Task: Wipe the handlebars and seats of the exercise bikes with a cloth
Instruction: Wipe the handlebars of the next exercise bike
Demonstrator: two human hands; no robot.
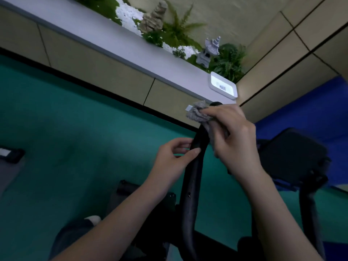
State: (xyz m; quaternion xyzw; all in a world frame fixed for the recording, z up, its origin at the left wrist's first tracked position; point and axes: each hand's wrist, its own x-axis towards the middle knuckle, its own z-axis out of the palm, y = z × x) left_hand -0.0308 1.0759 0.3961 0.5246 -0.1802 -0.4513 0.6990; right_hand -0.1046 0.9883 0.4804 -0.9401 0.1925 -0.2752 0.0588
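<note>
Right hand [233,132], grip clamped on a grey cloth [197,113], holds it against a black handlebar's [190,194] top; left hand [175,157] pinches the bar below. Handlebar wiping seems under way; seats likely remain.

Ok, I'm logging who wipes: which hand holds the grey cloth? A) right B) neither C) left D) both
A: the right hand grips the grey cloth near the top of the handlebar, while the left hand holds the handlebar bare, lower down.
</note>
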